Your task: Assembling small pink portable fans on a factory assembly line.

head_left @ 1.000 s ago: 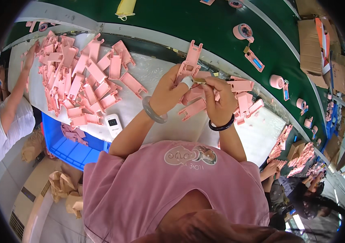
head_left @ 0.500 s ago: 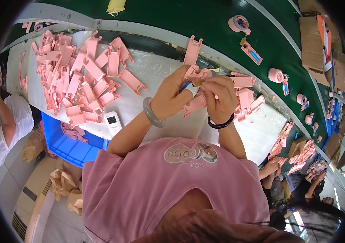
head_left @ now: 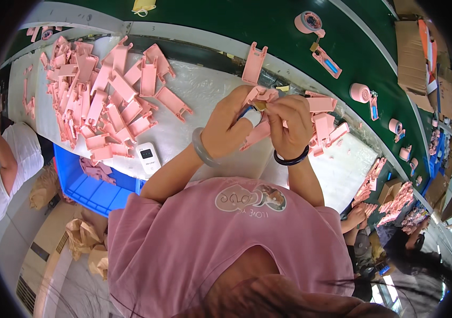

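Above the worktable my left hand (head_left: 228, 127) is closed around a pink plastic housing (head_left: 260, 95). A bit of blue shows between its fingers, and the thumb has a white covering. At the housing's near end sits a small gold-brown piece (head_left: 259, 105). The fingertips of my right hand (head_left: 291, 126) pinch at that piece; exactly what they grip is hidden. Just beyond lies a loose pink shell (head_left: 254, 62) at the table's back edge. Another pink shell (head_left: 257, 134) lies under my hands, partly covered.
A large heap of pink shells (head_left: 98, 100) covers the left side, a smaller pile (head_left: 322, 127) the right. A white device (head_left: 148, 158) lies near a blue crate (head_left: 96, 193). Fan assemblies (head_left: 326, 61) rest on the green belt (head_left: 205, 21). Other people work on both sides.
My right fingertips have shifted slightly against the gold-brown piece, and the housing has tilted a little in my left hand. The fan assemblies on the belt have moved slightly left.
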The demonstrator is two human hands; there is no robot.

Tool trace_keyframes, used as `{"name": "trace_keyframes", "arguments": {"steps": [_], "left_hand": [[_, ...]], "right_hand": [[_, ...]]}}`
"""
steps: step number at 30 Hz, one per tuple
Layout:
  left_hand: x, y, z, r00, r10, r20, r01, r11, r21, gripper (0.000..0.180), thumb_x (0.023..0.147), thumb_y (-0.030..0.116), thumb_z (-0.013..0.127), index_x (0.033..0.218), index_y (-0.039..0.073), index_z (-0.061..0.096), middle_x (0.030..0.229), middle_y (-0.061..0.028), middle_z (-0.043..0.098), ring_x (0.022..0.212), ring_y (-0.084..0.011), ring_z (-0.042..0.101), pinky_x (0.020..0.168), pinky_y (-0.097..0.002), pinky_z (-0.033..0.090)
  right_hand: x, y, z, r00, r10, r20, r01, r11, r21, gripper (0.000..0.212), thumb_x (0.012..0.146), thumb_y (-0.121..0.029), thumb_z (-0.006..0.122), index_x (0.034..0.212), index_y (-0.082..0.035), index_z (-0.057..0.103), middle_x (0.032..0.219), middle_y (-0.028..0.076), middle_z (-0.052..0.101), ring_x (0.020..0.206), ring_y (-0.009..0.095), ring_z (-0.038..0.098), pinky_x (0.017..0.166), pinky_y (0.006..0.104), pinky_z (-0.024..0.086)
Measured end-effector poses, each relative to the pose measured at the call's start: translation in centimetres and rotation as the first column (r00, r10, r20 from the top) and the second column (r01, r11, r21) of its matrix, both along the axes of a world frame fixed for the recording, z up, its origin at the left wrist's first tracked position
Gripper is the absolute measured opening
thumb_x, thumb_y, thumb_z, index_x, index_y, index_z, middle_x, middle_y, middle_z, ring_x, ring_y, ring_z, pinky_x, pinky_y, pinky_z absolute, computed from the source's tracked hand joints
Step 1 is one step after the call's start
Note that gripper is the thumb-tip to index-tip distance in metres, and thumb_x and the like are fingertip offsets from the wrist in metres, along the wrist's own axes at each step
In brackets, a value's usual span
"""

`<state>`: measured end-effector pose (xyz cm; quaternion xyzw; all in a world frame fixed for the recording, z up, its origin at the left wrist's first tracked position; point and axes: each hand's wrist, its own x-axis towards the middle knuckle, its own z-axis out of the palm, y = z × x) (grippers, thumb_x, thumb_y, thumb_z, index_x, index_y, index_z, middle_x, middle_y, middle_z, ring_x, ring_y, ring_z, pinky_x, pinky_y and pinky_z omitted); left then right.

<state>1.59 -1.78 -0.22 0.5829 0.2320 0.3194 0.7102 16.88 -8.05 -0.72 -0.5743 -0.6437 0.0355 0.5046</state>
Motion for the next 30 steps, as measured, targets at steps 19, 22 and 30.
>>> {"name": "trace_keyframes", "arguments": {"steps": [19,22,30], "left_hand": [[0.9,-0.5,0.3,0.985,0.117,-0.129,-0.082,0.965,0.249,0.028,0.090,0.009,0.050,0.116,0.000,0.055,0.105,-0.0151,0.061,0.096,-0.0281,0.063,0.084,-0.0334,0.048],[0.8,-0.7,0.3,0.969,0.147,-0.197,-0.098,0.965,0.242,0.024,0.091,0.009,0.049,0.112,0.000,0.058,0.100,-0.0151,0.062,0.091,-0.0272,0.064,0.080,-0.0328,0.050],[0.4,3.9,-0.7,0.975,0.033,-0.220,-0.058,0.992,-0.112,0.030,0.098,0.025,0.047,0.114,0.002,0.057,0.082,-0.0007,0.061,0.058,-0.0025,0.049,0.045,-0.0190,0.038]], "right_hand": [[1.1,-0.2,0.5,0.994,0.079,0.078,-0.075,0.996,-0.055,0.026,0.065,0.003,0.074,0.086,-0.008,0.064,0.085,0.005,0.062,0.076,0.024,0.055,0.070,0.0343,0.044],[0.9,-0.2,0.0,0.995,0.084,0.061,-0.080,0.995,-0.055,0.025,0.066,0.003,0.072,0.086,-0.007,0.062,0.086,0.006,0.061,0.078,0.026,0.057,0.069,0.0358,0.046],[4.3,2.5,-1.2,0.997,0.068,0.043,-0.058,0.979,-0.197,0.021,0.076,-0.008,0.070,0.097,-0.005,0.063,0.095,0.010,0.065,0.087,0.028,0.061,0.075,0.0374,0.047]]}}
